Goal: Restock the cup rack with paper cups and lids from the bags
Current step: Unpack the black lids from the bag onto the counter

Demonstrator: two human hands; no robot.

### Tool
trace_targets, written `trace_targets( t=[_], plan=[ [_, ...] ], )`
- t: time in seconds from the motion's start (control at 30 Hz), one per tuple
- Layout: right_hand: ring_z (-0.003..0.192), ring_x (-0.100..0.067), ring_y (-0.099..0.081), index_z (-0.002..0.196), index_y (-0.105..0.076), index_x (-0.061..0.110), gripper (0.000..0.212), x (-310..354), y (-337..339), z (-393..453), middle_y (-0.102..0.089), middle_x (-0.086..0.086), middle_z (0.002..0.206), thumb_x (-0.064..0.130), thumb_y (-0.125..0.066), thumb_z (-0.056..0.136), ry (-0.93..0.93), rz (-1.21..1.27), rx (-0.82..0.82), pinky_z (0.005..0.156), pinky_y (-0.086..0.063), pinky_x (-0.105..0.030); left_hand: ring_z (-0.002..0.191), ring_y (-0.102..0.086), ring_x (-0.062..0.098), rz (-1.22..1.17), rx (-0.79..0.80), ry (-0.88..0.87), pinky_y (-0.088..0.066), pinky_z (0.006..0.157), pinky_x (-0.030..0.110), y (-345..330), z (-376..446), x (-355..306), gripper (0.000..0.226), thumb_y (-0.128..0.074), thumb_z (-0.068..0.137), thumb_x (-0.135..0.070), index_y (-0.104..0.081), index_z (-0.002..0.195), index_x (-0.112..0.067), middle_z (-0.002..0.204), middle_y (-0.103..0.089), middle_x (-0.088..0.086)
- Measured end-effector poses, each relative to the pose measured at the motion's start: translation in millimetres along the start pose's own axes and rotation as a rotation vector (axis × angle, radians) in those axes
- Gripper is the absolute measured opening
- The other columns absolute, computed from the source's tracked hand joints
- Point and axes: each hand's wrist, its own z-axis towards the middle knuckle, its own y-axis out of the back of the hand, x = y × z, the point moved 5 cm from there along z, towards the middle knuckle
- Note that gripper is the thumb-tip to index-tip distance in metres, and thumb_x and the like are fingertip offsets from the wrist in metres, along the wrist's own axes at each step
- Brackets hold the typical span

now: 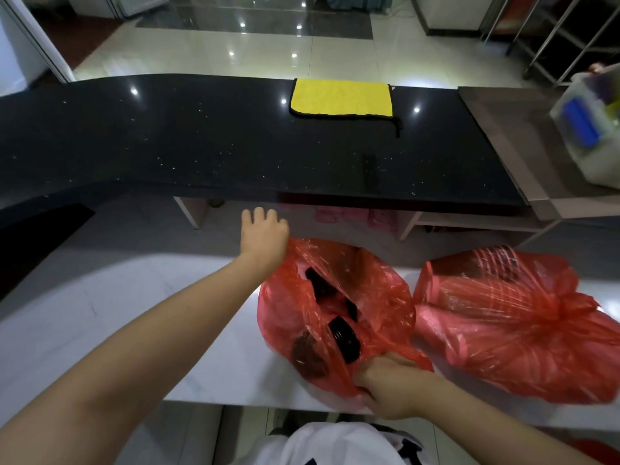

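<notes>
Two red plastic bags lie on the white counter [134, 313]. The near bag [379, 297] gapes open and shows stacks of black lids [344, 340]. My right hand [391, 384] grips its near edge. My left hand [263, 234] is at the bag's far left corner with fingers curled; whether it holds the plastic is hidden. The second bag [513, 330], to the right, is knotted shut, with sleeves of stacked cups showing through it. No cup rack is in view.
A raised black stone bar top [201, 139] runs across behind the counter, with a yellow cloth [340, 97] on it. A clear plastic container [590, 129] of items stands at the far right. Pink items [355, 214] sit under the bar top.
</notes>
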Motion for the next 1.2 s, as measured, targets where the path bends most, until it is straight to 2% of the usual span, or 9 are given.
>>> trace_targets(
  t=[0.1,0.2,0.27,0.43,0.6,0.8,0.93,1.07,1.2],
  plan=[
    [0.072,-0.028,-0.054,0.084,-0.055,0.019,0.023,-1.4,10.0,3.0,-0.06,-0.001,0.081,0.037,-0.039,0.085,-0.035,-0.024,-0.129,0.066,-0.044,-0.036,0.123,-0.044,0.039,-0.164,-0.098,-0.225,-0.022,0.117,0.054,4.3,-10.6,-21.7,0.055,-0.059,0.081,-0.018,-0.052,0.135,-0.018,0.13,-0.051,0.012],
    [0.082,-0.023,-0.061,0.094,-0.065,0.025,0.031,-10.6,27.0,10.9,-0.066,0.004,0.09,0.037,-0.038,0.086,-0.07,-0.062,-0.323,0.072,-0.045,-0.036,0.12,-0.051,0.032,-0.319,-0.346,-0.667,-0.033,0.112,0.048,17.3,-51.8,-59.8,0.045,-0.051,0.078,-0.019,-0.065,0.121,-0.016,0.124,-0.06,0.006],
    [0.091,-0.019,-0.065,0.098,-0.073,0.027,0.035,-21.9,40.5,14.9,-0.07,0.007,0.099,0.037,-0.042,0.086,-0.094,-0.158,-0.465,0.078,-0.047,-0.036,0.112,-0.057,0.027,-0.307,-0.312,-0.796,-0.039,0.106,0.042,5.9,-78.9,-78.2,0.034,-0.053,0.082,-0.024,-0.069,0.112,-0.02,0.116,-0.064,0.001],
    [0.144,-0.025,-0.029,0.127,-0.065,0.025,0.048,-67.3,59.4,16.9,-0.039,0.001,0.155,0.048,-0.032,0.102,-0.469,-0.154,-0.138,0.116,-0.019,-0.055,0.133,-0.041,0.029,-0.095,0.111,-0.767,-0.011,0.123,0.051,-33.3,-103.0,-78.9,0.041,-0.06,0.089,-0.049,-0.071,0.119,-0.023,0.13,-0.059,0.001],
    [0.152,-0.034,-0.015,0.134,-0.062,0.017,0.054,-96.9,75.7,10.7,-0.038,-0.011,0.157,0.051,-0.034,0.103,-0.67,-0.268,-0.021,0.119,-0.007,-0.058,0.12,-0.052,0.026,-0.064,0.15,-0.793,0.012,0.122,0.055,-33.4,-123.0,-65.7,0.043,-0.056,0.091,-0.058,-0.072,0.108,-0.022,0.11,-0.068,0.001],
    [0.111,-0.026,-0.059,0.113,-0.064,0.019,0.032,-47.9,72.2,29.5,-0.061,-0.002,0.119,0.039,-0.042,0.101,-0.394,-0.188,-0.34,0.089,-0.048,-0.036,0.146,-0.03,0.028,-0.053,0.214,-0.738,0.005,0.121,0.061,-43.5,-151.2,-65.4,0.058,-0.062,0.087,-0.058,-0.063,0.13,-0.02,0.123,-0.067,0.006],
    [0.105,-0.029,-0.062,0.118,-0.061,0.017,0.03,-15.0,38.0,50.9,-0.057,-0.003,0.116,0.036,-0.045,0.101,-0.239,0.04,-0.287,0.084,-0.052,-0.042,0.148,-0.027,0.03,-0.048,0.279,-0.642,0.008,0.121,0.062,-47.0,-162.8,-66.0,0.051,-0.056,0.093,-0.053,-0.067,0.126,-0.016,0.127,-0.067,0.008],
    [0.105,-0.033,-0.06,0.135,-0.048,0.015,0.042,-7.7,17.6,63.7,-0.047,-0.009,0.128,0.039,-0.051,0.1,-0.326,0.044,-0.276,0.084,-0.05,-0.04,0.136,-0.042,0.032,-0.051,0.329,-0.494,0.014,0.115,0.069,-58.6,-170.4,-68.2,0.031,-0.046,0.099,-0.029,-0.073,0.11,-0.02,0.108,-0.072,0.001],
    [0.098,-0.036,-0.062,0.141,-0.034,0.017,0.054,-10.3,17.2,69.3,-0.037,-0.013,0.131,0.039,-0.058,0.098,-0.427,0.139,-0.297,0.08,-0.05,-0.04,0.124,-0.054,0.027,-0.166,0.341,-0.313,0.016,0.113,0.069,-74.6,-170.5,-73.7,0.032,-0.04,0.098,-0.031,-0.07,0.105,-0.026,0.096,-0.072,-0.005]
  ],
)
